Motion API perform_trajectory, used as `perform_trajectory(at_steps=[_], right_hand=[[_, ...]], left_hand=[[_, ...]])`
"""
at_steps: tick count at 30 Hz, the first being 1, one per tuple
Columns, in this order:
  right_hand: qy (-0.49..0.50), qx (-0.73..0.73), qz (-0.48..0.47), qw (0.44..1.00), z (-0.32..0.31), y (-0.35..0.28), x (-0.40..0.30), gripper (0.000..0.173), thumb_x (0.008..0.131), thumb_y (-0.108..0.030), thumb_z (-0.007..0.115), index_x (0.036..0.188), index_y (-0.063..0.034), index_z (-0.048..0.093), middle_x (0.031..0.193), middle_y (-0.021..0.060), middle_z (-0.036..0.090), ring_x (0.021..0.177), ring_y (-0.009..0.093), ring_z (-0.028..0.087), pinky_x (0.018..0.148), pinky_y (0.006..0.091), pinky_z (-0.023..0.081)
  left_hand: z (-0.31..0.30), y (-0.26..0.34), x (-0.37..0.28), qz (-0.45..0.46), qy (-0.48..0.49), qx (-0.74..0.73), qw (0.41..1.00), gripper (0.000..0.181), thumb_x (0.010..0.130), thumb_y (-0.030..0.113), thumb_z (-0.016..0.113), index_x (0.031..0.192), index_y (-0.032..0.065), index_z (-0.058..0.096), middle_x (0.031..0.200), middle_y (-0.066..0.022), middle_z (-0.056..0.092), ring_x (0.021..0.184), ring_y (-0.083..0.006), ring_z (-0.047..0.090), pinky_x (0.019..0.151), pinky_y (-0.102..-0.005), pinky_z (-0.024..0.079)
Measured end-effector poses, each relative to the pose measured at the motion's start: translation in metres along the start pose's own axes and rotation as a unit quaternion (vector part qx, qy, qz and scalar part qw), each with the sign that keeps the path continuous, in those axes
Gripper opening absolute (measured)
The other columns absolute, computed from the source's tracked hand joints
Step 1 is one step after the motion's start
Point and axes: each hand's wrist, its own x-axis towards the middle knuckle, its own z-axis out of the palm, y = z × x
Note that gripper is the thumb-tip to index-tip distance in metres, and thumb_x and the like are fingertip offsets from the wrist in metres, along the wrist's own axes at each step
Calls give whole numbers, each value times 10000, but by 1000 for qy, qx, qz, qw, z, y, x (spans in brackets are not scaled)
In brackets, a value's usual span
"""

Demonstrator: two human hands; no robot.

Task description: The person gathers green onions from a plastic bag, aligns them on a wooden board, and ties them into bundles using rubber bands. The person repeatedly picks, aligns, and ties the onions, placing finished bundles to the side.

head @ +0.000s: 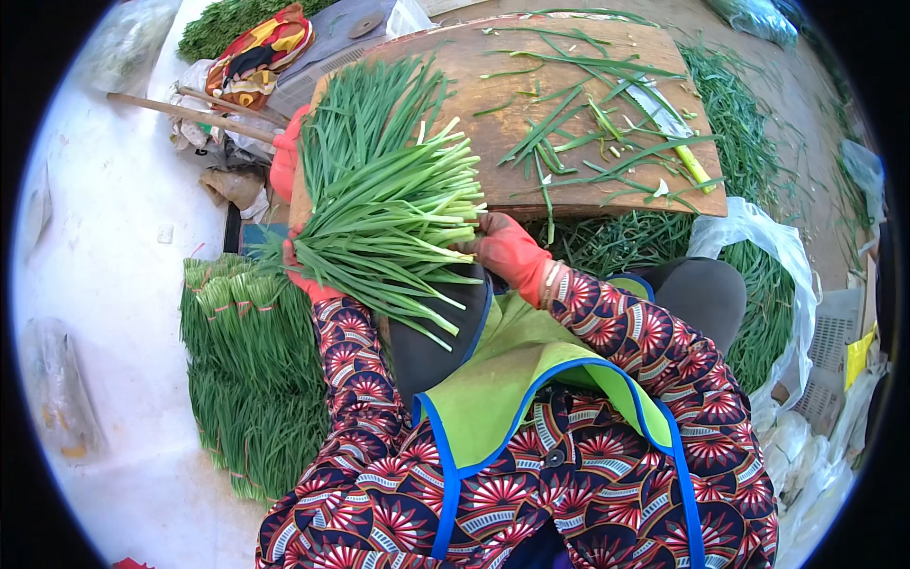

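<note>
Both hands wear red rubber gloves. My left hand (pixel 306 274) supports the leafy side of a large bunch of garlic chives (pixel 398 213), its palm partly hidden beneath the leaves. At the pale cut ends, my right hand (pixel 508 249) has its fingertips against the stalks, partly hidden by them. The bunch lies over the near left edge of a wooden board (pixel 490 149), overlapping more chives (pixel 362 107) on the board. A serrated knife (pixel 657 110) with a yellow-green handle rests at the board's right among loose leaves and trimmings.
Banded chive bundles (pixel 249 313) are stacked at the lower left. A wooden pole (pixel 192 117) extends towards a red glove (pixel 284 156) left of the board. Loose leaves (pixel 746 121) and a clear plastic bag (pixel 789 256) lie to the right. My knees are close under the board.
</note>
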Motion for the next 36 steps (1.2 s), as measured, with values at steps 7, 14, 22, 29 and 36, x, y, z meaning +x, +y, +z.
perform_trajectory(at_steps=[7, 14, 22, 29, 36], right_hand=[[200, -117, -5, 973, -31, 9, -7, 224, 849, -166, 602, 989, -2, 662, 789, 52, 662, 710, 109, 575, 681, 254, 460], [105, -159, -88, 978, 13, -50, -63, 280, 903, -268, 621, 958, 6, 631, 795, 31, 626, 716, 108, 554, 692, 260, 459], [196, -1, -53, 979, -43, -40, -55, 215, 926, -185, 559, 931, 22, 617, 773, 81, 643, 664, 156, 627, 654, 263, 507], [-33, 131, 113, 984, 10, -18, -51, 323, 870, -249, 652, 1070, -1, 599, 769, 91, 651, 617, 182, 643, 578, 288, 535], [-108, -9, 103, 989, 14, -33, -65, 162, 847, -174, 662, 846, -12, 665, 692, 39, 639, 603, 92, 598, 562, 242, 489]], left_hand=[[18, -2, -3, 23, 30, -28, 999, 216, 869, 269, 573, 942, 69, 604, 1022, -82, 604, 1029, -243, 545, 949, -438, 430], [39, -15, -3, 67, 72, -15, 995, 220, 880, 284, 557, 949, 82, 607, 1020, -60, 631, 1036, -258, 553, 923, -464, 448], [33, -5, 0, 79, 103, 16, 991, 229, 890, 285, 546, 971, 82, 614, 1016, -68, 641, 987, -266, 588, 886, -479, 477], [24, -3, 0, 64, 30, -25, 997, 246, 917, 272, 509, 976, 86, 659, 1043, -73, 669, 1022, -301, 605, 906, -526, 473], [43, 5, 3, 95, 29, 2, 995, 266, 908, 314, 524, 962, 79, 636, 1000, -74, 666, 937, -276, 625, 877, -504, 490]])
